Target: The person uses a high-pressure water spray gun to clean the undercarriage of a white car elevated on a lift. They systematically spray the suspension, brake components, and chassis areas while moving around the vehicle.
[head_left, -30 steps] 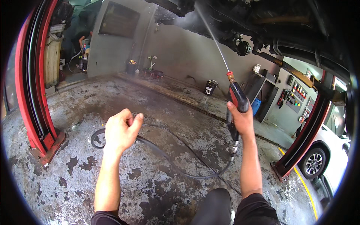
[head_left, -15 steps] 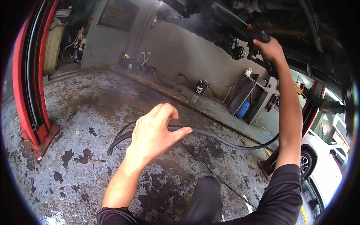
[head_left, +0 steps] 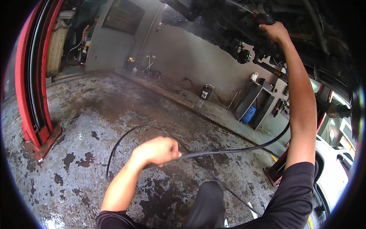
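Observation:
My left hand (head_left: 158,150) is low in the middle, its fingers closed around a black hose (head_left: 225,151). From it the hose runs right and curves up beside my right arm. High at the upper right, my right hand (head_left: 277,33) grips a dark spray gun (head_left: 264,18), partly covered by my fingers. A thin white jet leaves its tip toward the upper left, against the dark underside of a raised vehicle (head_left: 217,28). A thinner-looking loop of black hose (head_left: 131,129) lies on the floor beyond my left hand.
A red lift post (head_left: 28,87) stands at the left. A black bucket (head_left: 207,91) sits near the back wall, with a shelf unit (head_left: 249,103) and blue container (head_left: 249,114) to its right. A grated drain (head_left: 206,117) crosses the worn floor. A white car (head_left: 331,171) is at the right.
My left hand has moved down and closed from a loose, half-open curl onto the hose. My right hand with the spray gun has risen slightly, the jet still running.

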### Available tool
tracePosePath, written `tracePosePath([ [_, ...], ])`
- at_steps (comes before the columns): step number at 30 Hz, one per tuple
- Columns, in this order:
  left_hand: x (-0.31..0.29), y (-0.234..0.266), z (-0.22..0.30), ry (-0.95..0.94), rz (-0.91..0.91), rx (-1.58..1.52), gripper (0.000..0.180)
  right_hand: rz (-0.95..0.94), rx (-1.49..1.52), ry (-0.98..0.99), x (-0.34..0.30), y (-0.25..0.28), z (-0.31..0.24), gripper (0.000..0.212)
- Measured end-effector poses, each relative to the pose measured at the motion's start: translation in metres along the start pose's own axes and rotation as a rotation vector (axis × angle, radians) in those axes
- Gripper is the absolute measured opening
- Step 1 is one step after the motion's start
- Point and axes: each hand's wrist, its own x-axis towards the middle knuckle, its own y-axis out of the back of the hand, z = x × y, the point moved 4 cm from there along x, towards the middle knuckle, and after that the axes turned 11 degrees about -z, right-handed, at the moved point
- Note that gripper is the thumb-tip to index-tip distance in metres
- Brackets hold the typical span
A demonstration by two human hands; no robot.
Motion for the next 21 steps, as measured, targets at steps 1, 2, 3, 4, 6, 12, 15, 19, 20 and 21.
tracePosePath([
  [1, 0.01, -0.007, 0.001, -0.021, 0.008, 0.136, 0.034, -0.005, 0.005, 0.012, 0.002, 0.002, 0.0, 0.054],
  [2, 0.019, -0.019, 0.002, -0.002, 0.0, 0.269, 0.033, -0.018, 0.009, 0.021, 0.005, 0.003, 0.0, 0.053],
  [3, 0.03, -0.034, 0.006, -0.037, -0.048, 0.327, 0.033, -0.034, 0.024, 0.034, 0.008, 0.002, -0.001, 0.053],
  [4, 0.041, -0.05, 0.014, -0.141, -0.065, 0.339, 0.032, -0.036, 0.032, 0.041, 0.013, 0.001, -0.003, 0.052],
  [6, 0.062, -0.096, 0.033, -0.355, -0.107, 0.276, 0.04, 0.002, 0.213, 0.069, 0.018, -0.005, 0.0, 0.044],
  [12, 0.079, -0.267, -0.008, -0.142, -0.799, 0.189, 0.032, 0.026, -0.024, -0.051, 0.045, -0.023, 0.01, 0.048],
  [15, 0.104, -0.284, -0.051, 0.001, -0.848, -0.114, 0.034, 0.105, 0.013, -0.088, 0.046, -0.022, 0.02, 0.042],
  [19, 0.107, -0.296, -0.12, 0.026, -1.108, -0.819, 0.027, 0.046, 0.325, -0.072, 0.042, -0.026, 0.022, 0.04],
  [20, 0.108, -0.303, -0.136, 0.065, -1.149, -0.933, 0.026, 0.027, 0.332, -0.099, 0.042, -0.027, 0.02, 0.04],
  [21, 0.111, -0.315, -0.152, 0.141, -1.072, -0.944, 0.027, 0.014, 0.334, -0.128, 0.043, -0.028, 0.015, 0.04],
])
